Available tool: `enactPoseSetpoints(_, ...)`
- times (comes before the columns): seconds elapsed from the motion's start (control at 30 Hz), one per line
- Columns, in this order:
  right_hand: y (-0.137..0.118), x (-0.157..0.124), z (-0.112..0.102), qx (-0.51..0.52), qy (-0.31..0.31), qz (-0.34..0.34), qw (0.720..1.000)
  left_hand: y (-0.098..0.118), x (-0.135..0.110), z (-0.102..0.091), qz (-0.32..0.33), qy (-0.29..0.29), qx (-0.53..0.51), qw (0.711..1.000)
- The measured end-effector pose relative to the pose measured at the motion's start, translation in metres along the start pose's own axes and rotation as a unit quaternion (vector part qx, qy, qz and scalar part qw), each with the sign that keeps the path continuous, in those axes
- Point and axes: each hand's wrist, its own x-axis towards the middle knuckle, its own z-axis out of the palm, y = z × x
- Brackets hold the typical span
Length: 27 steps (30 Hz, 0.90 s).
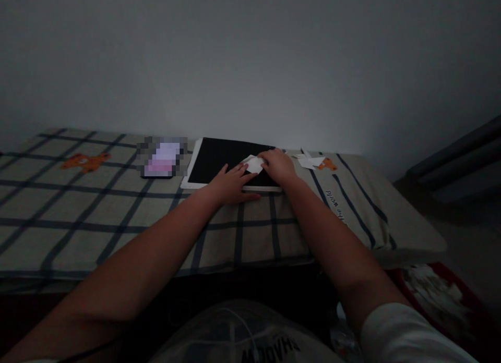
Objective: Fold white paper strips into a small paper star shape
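Observation:
A small folded piece of white paper [254,164] lies on a dark-screened tablet [219,159] with a white frame. My left hand [230,184] rests flat on the tablet's near edge, fingers stretched out and fingertips touching the paper. My right hand [278,166] is curled over the paper's right side, fingers pressed down on it. Both forearms reach forward across the checked cloth.
The tablet lies on a bed covered in a checked cloth [97,212] with orange bear prints. A lit phone [162,158] lies left of the tablet. More folded white paper [311,160] sits to the right. A pale wall stands behind; the bed's edge drops off at right.

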Motion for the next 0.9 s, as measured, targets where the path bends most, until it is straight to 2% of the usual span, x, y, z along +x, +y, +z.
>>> enactPoseSetpoints(0.17,-0.007,0.0,-0.009,-0.001,0.015,0.012,1.0,0.001,-0.001,0.0,-0.008,-0.002,-0.001,1.0)
enactPoseSetpoints(0.5,-0.019,-0.004,-0.025,-0.05,-0.033,-0.015,0.998,0.002,-0.001,-0.001,-0.004,-0.003,0.001,1.0)
enactPoseSetpoints(0.67,-0.023,-0.006,-0.028,-0.067,-0.033,-0.021,0.997,0.001,-0.001,0.001,-0.008,0.002,0.002,1.0)
enactPoseSetpoints(0.9,-0.026,-0.01,-0.039,-0.094,-0.047,-0.067,0.992,0.006,-0.003,-0.004,-0.011,-0.01,0.022,1.0)
